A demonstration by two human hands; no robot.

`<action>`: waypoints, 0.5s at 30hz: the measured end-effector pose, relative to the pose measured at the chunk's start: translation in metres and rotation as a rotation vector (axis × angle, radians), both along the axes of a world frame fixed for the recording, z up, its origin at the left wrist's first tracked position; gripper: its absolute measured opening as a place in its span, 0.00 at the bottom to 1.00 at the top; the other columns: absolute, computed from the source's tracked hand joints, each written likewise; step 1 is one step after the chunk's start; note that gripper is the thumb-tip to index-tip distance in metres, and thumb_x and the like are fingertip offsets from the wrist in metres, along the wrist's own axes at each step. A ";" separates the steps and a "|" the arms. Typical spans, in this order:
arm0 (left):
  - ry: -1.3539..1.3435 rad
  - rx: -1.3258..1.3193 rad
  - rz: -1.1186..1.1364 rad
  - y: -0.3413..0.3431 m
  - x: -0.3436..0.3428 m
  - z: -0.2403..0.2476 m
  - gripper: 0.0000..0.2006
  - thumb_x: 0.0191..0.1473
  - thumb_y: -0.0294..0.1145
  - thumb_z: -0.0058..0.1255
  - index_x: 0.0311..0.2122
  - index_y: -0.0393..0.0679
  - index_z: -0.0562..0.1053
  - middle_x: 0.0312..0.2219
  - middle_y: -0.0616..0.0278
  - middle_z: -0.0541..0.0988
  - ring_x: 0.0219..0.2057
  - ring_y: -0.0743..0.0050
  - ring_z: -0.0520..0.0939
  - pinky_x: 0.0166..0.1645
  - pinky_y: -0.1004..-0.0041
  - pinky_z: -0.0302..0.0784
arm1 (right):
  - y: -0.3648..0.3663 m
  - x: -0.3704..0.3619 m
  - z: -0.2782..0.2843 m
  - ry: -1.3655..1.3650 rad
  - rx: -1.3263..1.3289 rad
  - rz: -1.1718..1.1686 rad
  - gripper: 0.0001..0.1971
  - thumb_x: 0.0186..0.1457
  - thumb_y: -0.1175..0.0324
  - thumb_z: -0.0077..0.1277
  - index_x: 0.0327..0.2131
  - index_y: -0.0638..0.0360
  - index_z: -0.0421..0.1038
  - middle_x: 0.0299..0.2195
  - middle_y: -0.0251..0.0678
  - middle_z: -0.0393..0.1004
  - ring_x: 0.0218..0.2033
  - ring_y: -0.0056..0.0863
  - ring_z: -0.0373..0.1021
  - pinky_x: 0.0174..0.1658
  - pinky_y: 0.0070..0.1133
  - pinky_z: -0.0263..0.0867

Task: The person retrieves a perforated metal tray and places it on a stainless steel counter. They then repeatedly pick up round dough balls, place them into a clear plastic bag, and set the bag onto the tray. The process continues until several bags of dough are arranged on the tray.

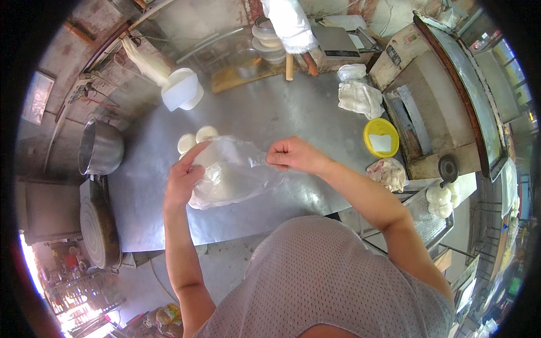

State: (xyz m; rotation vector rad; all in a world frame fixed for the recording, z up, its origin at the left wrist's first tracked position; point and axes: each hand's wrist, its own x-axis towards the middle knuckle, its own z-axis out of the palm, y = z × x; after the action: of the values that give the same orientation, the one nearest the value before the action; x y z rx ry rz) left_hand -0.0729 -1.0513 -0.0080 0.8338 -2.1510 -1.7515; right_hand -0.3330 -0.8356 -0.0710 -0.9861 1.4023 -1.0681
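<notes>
A clear plastic bag [248, 160] is stretched between my hands over the metal table, with pale rounded shapes showing at its left part. My right hand [293, 155] pinches the bag's gathered right end between thumb and fingers. At the bag's left edge, my left hand [185, 176] has its index finger extended and its thumb below, curled about the film; its other fingers are partly hidden. Just beyond that hand sit two white dough rounds, a right one [207, 133] and a left one [186, 143].
The metal table [270, 115] bears a white container [182, 90] at the back left. A yellow lid [381, 138] and white cloths [360, 99] lie at the right, beside a metal oven-like unit [445, 101]. A deep metal pot [101, 147] stands left. White rounds [439, 201] rest at the far right.
</notes>
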 end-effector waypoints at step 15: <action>-0.042 -0.735 0.070 0.010 -0.056 -0.068 0.29 0.55 0.18 0.51 0.64 0.45 0.70 0.65 0.51 0.67 0.63 0.59 0.71 0.64 0.63 0.67 | 0.025 0.012 -0.012 -0.013 -0.010 -0.379 0.13 0.63 0.62 0.60 0.28 0.60 0.76 0.22 0.22 0.71 0.25 0.12 0.62 0.28 0.18 0.59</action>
State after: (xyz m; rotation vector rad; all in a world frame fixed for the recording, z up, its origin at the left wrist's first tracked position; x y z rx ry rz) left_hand -0.1290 -1.0416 -0.0763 0.7177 -2.4743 -0.7871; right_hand -0.3207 -0.8111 -0.0827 -0.7331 1.6137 -1.3551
